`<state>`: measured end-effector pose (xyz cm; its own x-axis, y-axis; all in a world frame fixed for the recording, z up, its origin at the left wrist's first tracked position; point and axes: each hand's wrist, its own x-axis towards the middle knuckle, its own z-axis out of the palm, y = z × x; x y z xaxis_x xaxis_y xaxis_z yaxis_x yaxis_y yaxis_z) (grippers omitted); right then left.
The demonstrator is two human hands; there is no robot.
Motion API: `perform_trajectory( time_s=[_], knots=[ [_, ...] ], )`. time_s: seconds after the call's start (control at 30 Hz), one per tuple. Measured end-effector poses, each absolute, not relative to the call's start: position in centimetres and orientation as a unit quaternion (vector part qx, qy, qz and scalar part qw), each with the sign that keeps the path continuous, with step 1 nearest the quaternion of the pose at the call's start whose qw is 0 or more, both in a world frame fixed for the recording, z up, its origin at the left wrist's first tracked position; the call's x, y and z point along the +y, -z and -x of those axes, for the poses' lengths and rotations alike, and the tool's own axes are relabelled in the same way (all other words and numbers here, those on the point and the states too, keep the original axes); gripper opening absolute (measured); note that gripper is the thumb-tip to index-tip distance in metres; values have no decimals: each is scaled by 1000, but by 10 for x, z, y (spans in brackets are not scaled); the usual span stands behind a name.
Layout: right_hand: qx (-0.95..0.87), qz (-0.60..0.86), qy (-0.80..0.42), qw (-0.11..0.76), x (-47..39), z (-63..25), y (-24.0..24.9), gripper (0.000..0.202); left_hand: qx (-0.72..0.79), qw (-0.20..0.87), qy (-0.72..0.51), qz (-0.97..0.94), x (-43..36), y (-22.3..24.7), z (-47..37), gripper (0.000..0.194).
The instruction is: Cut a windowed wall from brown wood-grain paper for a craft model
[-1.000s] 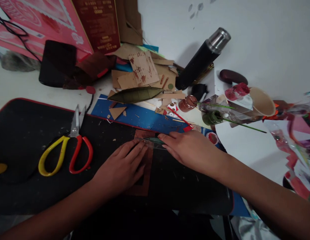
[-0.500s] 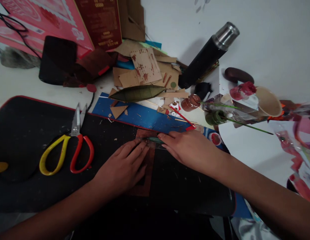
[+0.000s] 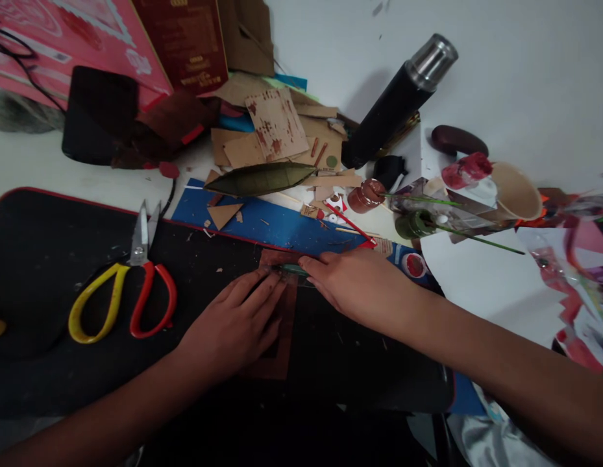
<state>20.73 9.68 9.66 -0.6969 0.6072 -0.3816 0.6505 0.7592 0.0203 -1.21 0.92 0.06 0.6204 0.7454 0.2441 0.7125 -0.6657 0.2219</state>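
A brown card piece (image 3: 283, 353) with a dark cut-out lies on the black mat (image 3: 359, 363). My left hand (image 3: 233, 318) rests flat on its upper part, fingers stretched out, beside a clear plastic strip that looks like a ruler (image 3: 305, 283). In my right hand (image 3: 364, 279) is a slim green craft knife (image 3: 292, 268), held low with its tip close to my left fingertips. The tip and the cut line are too dark to make out. Scissors (image 3: 140, 250) with one yellow and one red handle lie open to the left.
Behind the mat, cardboard scraps (image 3: 276, 126) and a green boat-shaped piece (image 3: 262, 179) lie near a blue board (image 3: 252, 217). A black flask (image 3: 393, 104) stands at the back. Brown (image 3: 367, 196) and green paint jars (image 3: 413, 224) hold sticks. A phone (image 3: 100, 117) is at left.
The whole view has shifted slightly, so everything appears a little further left and up. Both hands keep nearly the same pose over the brown card.
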Motion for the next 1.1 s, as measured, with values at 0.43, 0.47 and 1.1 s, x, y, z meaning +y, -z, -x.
perform_trajectory(
  time_s=[0.43, 0.47, 1.1],
  knots=[
    [919, -317, 31, 232, 91, -206, -107, 43, 412, 59, -155, -896, 9, 2, 11, 45],
    [918, -317, 30, 236, 91, -207, -107, 42, 416, 62, -156, -894, 9, 2, 11, 45],
    [917, -313, 17, 248, 90, -219, -107, 50, 414, 60, -147, -896, 10, -2, 11, 46]
  ],
)
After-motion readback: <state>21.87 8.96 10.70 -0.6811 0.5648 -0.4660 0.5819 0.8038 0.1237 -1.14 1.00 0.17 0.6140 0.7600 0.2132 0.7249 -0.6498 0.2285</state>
